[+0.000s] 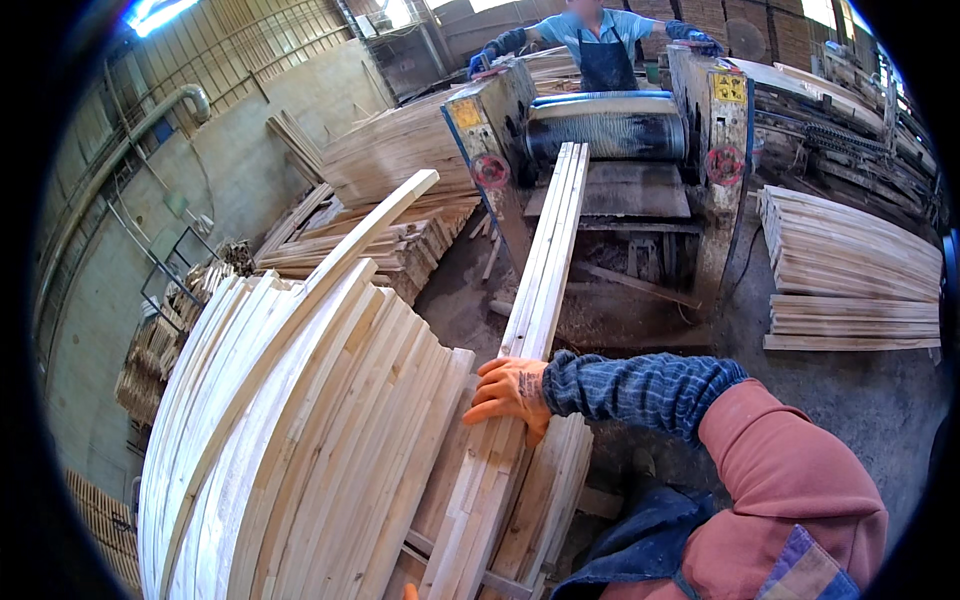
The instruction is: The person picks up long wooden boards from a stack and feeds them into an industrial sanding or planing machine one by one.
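R hand (510,391), orange-gloved, is part-curled over the bundle of long strips (547,260), fingers across its L edge; has hold from above, prob. to keep strips flush w/ each other. L hand (410,592) shows only as a bit of orange at the lower edge, so can't tell its grip. Bundle's far end is up at the machine's roller (606,130), contact unclear, pointed at it presumably for straight alignment. Big stack (345,430) sits just L, prob. for easy reach.
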{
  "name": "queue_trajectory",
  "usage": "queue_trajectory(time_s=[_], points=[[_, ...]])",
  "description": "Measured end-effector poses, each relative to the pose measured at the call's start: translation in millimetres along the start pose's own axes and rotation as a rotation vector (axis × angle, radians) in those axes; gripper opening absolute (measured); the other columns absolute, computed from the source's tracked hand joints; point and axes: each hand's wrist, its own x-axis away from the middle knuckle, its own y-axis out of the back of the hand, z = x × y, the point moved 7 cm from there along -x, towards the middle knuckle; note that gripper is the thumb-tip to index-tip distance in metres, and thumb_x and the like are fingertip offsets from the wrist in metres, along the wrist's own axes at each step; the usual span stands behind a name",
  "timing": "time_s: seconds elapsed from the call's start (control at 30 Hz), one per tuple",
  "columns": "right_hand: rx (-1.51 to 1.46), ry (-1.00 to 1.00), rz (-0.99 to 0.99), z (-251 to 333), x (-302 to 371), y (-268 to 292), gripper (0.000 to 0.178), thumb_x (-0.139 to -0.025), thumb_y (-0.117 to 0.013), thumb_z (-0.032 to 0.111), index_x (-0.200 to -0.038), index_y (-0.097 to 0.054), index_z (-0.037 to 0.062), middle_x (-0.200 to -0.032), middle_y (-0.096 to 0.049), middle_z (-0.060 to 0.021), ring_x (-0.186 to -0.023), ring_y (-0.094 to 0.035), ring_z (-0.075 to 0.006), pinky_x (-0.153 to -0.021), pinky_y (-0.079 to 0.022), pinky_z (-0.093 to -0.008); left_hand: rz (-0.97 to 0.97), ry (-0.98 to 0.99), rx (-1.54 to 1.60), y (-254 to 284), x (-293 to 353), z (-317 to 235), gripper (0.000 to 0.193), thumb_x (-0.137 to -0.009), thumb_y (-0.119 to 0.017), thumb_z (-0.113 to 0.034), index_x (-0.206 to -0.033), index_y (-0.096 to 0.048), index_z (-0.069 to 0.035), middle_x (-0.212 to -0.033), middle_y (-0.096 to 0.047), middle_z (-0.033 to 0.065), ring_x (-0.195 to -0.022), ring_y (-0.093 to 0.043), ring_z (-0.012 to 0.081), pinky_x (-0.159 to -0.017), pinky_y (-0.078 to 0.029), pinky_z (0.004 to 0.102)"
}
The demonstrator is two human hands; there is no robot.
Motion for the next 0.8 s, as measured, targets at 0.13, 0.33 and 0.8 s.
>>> queue_trajectory(time_s=[0.13,0.33,0.8], points=[[0.011,-0.010,-0.002,0.7,0.5,1.1,0.113,-0.054,-0.095,0.054,-0.152,-0.045,0.0270,-0.137,-0.064,-0.0082,-0.130,-0.058,-0.0281,-0.123,-0.031,-0.0460,0.022,0.006,-0.019,-2.2,0.0,1.1,0.110,-0.062,-0.097,-0.039,-0.155,-0.043,-0.013,-0.128,-0.064,0.0208,-0.117,-0.060,0.0412,-0.102,-0.046,0.0546],[0.022,-0.002,-0.011,3.1,0.4,5.6,0.120,-0.050,-0.096,0.052,-0.154,-0.043,0.0249,-0.134,-0.065,-0.0091,-0.126,-0.060,-0.0279,-0.122,-0.034,-0.0464,0.006,-0.017,-0.005,-3.9,0.4,2.0,0.111,-0.061,-0.097,-0.037,-0.155,-0.043,-0.013,-0.129,-0.063,0.0214,-0.118,-0.059,0.0414,-0.103,-0.045,0.0550],[0.044,-0.009,0.005,0.3,-0.1,-0.8,0.118,-0.052,-0.095,0.052,-0.154,-0.043,0.0243,-0.138,-0.063,-0.0062,-0.127,-0.059,-0.0264,-0.124,-0.031,-0.0467,0.023,0.003,0.005,-3.6,-1.3,3.3,0.108,-0.065,-0.095,-0.039,-0.155,-0.043,-0.011,-0.132,-0.062,0.0223,-0.122,-0.058,0.0418,-0.106,-0.043,0.0555]])
